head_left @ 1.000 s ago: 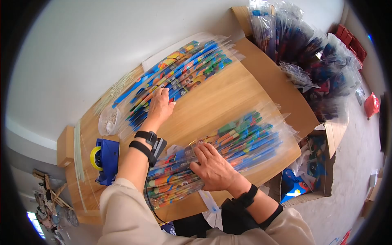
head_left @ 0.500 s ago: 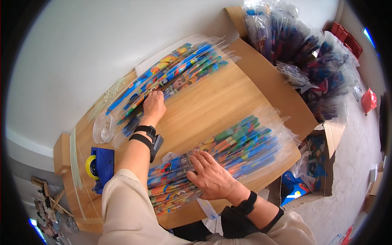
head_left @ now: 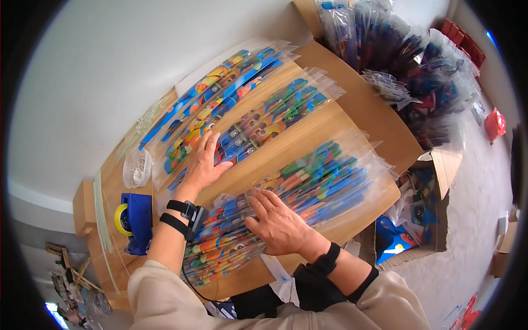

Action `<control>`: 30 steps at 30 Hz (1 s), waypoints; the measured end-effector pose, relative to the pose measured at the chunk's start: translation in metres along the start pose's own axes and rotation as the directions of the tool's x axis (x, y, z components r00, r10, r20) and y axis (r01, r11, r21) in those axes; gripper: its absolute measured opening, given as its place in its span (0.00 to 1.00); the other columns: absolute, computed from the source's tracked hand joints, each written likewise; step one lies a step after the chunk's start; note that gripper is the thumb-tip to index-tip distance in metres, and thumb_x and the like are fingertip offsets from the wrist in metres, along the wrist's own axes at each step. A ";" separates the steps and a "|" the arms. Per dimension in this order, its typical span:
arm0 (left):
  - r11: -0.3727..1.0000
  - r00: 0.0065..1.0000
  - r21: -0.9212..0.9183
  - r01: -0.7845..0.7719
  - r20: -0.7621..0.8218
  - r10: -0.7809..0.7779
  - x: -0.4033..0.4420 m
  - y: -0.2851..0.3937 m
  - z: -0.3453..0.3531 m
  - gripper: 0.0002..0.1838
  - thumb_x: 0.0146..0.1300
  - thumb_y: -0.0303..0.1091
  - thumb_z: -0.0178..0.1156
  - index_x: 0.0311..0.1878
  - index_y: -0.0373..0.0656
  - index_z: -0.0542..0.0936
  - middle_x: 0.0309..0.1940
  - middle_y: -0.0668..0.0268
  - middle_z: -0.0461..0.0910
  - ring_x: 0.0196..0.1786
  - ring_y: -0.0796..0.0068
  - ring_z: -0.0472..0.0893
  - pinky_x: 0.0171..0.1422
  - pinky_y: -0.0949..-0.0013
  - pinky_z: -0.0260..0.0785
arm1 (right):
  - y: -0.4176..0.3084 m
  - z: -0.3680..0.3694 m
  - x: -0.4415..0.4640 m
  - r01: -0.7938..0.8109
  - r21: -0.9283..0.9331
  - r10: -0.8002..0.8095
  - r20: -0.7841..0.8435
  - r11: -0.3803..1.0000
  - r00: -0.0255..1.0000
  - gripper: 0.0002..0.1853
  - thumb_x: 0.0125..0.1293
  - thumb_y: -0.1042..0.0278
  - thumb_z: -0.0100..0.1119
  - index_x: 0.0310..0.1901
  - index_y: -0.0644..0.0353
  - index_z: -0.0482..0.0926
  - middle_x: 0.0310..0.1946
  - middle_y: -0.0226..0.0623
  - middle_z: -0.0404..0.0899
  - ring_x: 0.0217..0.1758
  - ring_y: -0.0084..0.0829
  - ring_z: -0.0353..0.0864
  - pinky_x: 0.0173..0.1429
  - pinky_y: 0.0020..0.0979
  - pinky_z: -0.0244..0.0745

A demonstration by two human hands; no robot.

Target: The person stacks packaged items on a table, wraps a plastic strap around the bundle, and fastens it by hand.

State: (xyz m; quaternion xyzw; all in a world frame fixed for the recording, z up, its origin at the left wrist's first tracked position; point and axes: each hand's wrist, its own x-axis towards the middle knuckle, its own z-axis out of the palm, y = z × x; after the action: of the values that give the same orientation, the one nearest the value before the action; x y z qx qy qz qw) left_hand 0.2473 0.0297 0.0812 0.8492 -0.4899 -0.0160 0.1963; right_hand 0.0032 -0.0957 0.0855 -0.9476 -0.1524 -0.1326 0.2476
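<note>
Long, narrow packs with bright cartoon prints, in clear plastic sleeves, lie in groups across the wooden table. My left hand [head_left: 202,165], fingers apart, is at the near end of the middle packs [head_left: 264,125]; whether it touches them I cannot tell. Behind these are the back packs [head_left: 220,87], lying along the far edge. My right hand [head_left: 279,223] rests with fingers spread on the nearest, thickest pile of packs [head_left: 308,181], whose clear sleeve ends stick out to the right. Part of that pile is hidden under my right hand.
A blue tape dispenser [head_left: 137,223] with yellow tape and a clear plastic tub [head_left: 137,168] stand at the left, by pale thin sticks [head_left: 104,220]. On the right, a large cardboard box [head_left: 352,104] holds many wrapped packs; an open carton [head_left: 440,236] stands below it.
My left hand has let go of the packs and opened, moving slightly nearer me. The middle packs now lie nearer, with a gap behind them. My right hand stays on the near pile.
</note>
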 end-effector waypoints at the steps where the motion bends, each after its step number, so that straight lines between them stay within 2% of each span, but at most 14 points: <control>1: 0.996 0.998 0.079 -0.048 -0.040 0.052 0.001 0.000 -0.001 0.42 0.52 0.43 0.72 0.69 0.40 0.66 0.66 0.48 0.67 0.71 0.51 0.64 0.75 0.54 0.57 | 0.000 0.000 0.000 -0.002 0.018 0.002 0.004 1.000 1.000 0.22 0.37 0.67 0.63 0.38 0.65 0.75 0.58 0.70 0.69 0.68 0.60 0.66 0.76 0.49 0.52; 5: 0.935 0.975 0.280 -0.217 0.117 0.191 0.009 0.010 0.000 0.51 0.49 0.52 0.73 0.72 0.41 0.60 0.68 0.48 0.63 0.70 0.50 0.65 0.73 0.54 0.59 | 0.000 0.000 0.001 -0.001 0.029 0.001 0.002 1.000 1.000 0.22 0.37 0.67 0.63 0.38 0.65 0.76 0.58 0.70 0.69 0.68 0.60 0.66 0.76 0.49 0.52; 7: 0.958 0.998 0.285 -0.028 0.062 0.010 0.010 0.016 0.011 0.55 0.48 0.54 0.73 0.74 0.42 0.56 0.68 0.48 0.64 0.71 0.49 0.63 0.73 0.51 0.57 | 0.000 -0.001 0.001 -0.003 0.023 0.003 0.017 1.000 1.000 0.22 0.36 0.67 0.63 0.38 0.64 0.76 0.58 0.70 0.69 0.68 0.60 0.66 0.76 0.49 0.52; 8: 0.959 0.998 0.284 -0.029 0.061 0.012 0.010 0.013 0.015 0.55 0.48 0.54 0.73 0.74 0.42 0.56 0.68 0.48 0.64 0.71 0.49 0.63 0.73 0.51 0.57 | 0.000 -0.001 0.001 -0.004 0.021 0.004 0.017 1.000 1.000 0.22 0.36 0.67 0.63 0.38 0.64 0.76 0.58 0.70 0.69 0.68 0.60 0.66 0.76 0.49 0.52; 10: 0.965 0.974 0.210 0.159 0.128 -0.189 0.013 0.009 0.022 0.59 0.45 0.56 0.74 0.75 0.42 0.53 0.69 0.47 0.62 0.72 0.48 0.61 0.73 0.48 0.56 | 0.000 0.000 0.000 -0.002 0.015 0.002 0.021 1.000 1.000 0.23 0.35 0.66 0.64 0.39 0.64 0.76 0.58 0.70 0.69 0.68 0.60 0.66 0.76 0.49 0.52; 14: 0.960 0.975 0.228 0.164 0.108 -0.192 0.017 0.006 0.023 0.60 0.44 0.53 0.75 0.75 0.42 0.52 0.67 0.46 0.63 0.71 0.47 0.63 0.73 0.50 0.58 | 0.001 0.001 0.000 -0.003 0.023 0.003 0.007 1.000 1.000 0.24 0.34 0.66 0.65 0.39 0.64 0.76 0.59 0.70 0.69 0.68 0.60 0.66 0.77 0.49 0.52; 16: 0.963 0.986 0.239 0.122 0.082 -0.146 0.019 0.010 0.021 0.49 0.50 0.40 0.70 0.74 0.41 0.56 0.61 0.46 0.70 0.65 0.47 0.69 0.67 0.53 0.64 | 0.001 0.001 0.000 -0.003 0.023 0.003 0.001 1.000 1.000 0.24 0.34 0.66 0.65 0.38 0.64 0.76 0.59 0.70 0.69 0.68 0.60 0.66 0.76 0.49 0.52; 17: 0.963 0.986 0.240 0.122 0.081 -0.145 0.020 0.007 0.023 0.49 0.50 0.40 0.70 0.74 0.41 0.56 0.61 0.46 0.70 0.65 0.47 0.69 0.67 0.53 0.64 | 0.001 0.001 0.000 -0.003 0.022 0.003 0.000 1.000 1.000 0.24 0.34 0.66 0.65 0.38 0.64 0.76 0.59 0.70 0.69 0.68 0.60 0.66 0.76 0.49 0.52; 19: 0.917 0.998 0.396 -0.056 0.050 0.039 0.021 -0.003 0.029 0.31 0.52 0.26 0.60 0.63 0.37 0.68 0.45 0.45 0.79 0.52 0.46 0.78 0.54 0.54 0.72 | 0.000 0.000 0.000 -0.005 0.024 0.005 0.009 1.000 1.000 0.23 0.35 0.66 0.65 0.38 0.64 0.76 0.58 0.69 0.70 0.68 0.60 0.67 0.76 0.48 0.53; 20: 0.916 0.998 0.397 -0.052 0.049 0.035 0.021 -0.009 0.030 0.31 0.52 0.26 0.60 0.63 0.37 0.68 0.45 0.45 0.79 0.52 0.46 0.78 0.54 0.54 0.72 | -0.001 0.000 0.000 -0.001 0.026 0.001 0.010 1.000 1.000 0.23 0.35 0.66 0.65 0.38 0.64 0.76 0.58 0.69 0.70 0.68 0.60 0.67 0.76 0.48 0.53; 22: 0.951 0.996 0.299 0.084 -0.062 -0.069 0.027 -0.010 0.024 0.17 0.52 0.19 0.53 0.47 0.36 0.74 0.32 0.45 0.80 0.40 0.44 0.80 0.42 0.51 0.73 | 0.000 0.000 0.000 0.006 0.010 -0.006 -0.007 1.000 1.000 0.22 0.36 0.66 0.65 0.38 0.64 0.76 0.56 0.69 0.71 0.66 0.59 0.67 0.75 0.48 0.53; 26: 0.965 0.988 0.260 -0.016 -0.141 0.055 0.009 0.031 -0.024 0.11 0.51 0.17 0.51 0.39 0.37 0.73 0.29 0.44 0.78 0.36 0.42 0.80 0.39 0.48 0.71 | -0.001 0.002 -0.001 0.024 0.006 -0.024 -0.024 1.000 0.999 0.21 0.38 0.66 0.64 0.38 0.65 0.76 0.55 0.68 0.72 0.65 0.59 0.68 0.75 0.49 0.54; 28: 0.966 0.985 0.243 0.085 0.123 -0.118 -0.011 0.063 -0.050 0.12 0.52 0.17 0.50 0.40 0.38 0.74 0.29 0.44 0.78 0.37 0.42 0.80 0.40 0.47 0.70 | 0.000 0.003 -0.001 0.029 -0.011 -0.029 -0.026 1.000 0.999 0.21 0.41 0.65 0.63 0.39 0.64 0.77 0.55 0.68 0.72 0.65 0.59 0.69 0.75 0.49 0.54; 30: 0.990 0.985 0.139 0.035 0.161 -0.057 -0.044 0.061 -0.037 0.13 0.52 0.16 0.49 0.42 0.38 0.74 0.31 0.44 0.78 0.38 0.41 0.79 0.41 0.47 0.70 | 0.001 0.004 -0.001 0.049 -0.034 -0.050 -0.033 0.998 0.998 0.21 0.41 0.64 0.63 0.39 0.64 0.77 0.54 0.66 0.73 0.64 0.58 0.70 0.75 0.49 0.54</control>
State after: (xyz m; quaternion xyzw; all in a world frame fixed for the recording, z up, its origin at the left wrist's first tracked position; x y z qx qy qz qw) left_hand 0.1820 0.0516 0.1297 0.8675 -0.4846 -0.0572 0.0964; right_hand 0.0039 -0.0948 0.0815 -0.9451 -0.1693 -0.1573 0.2311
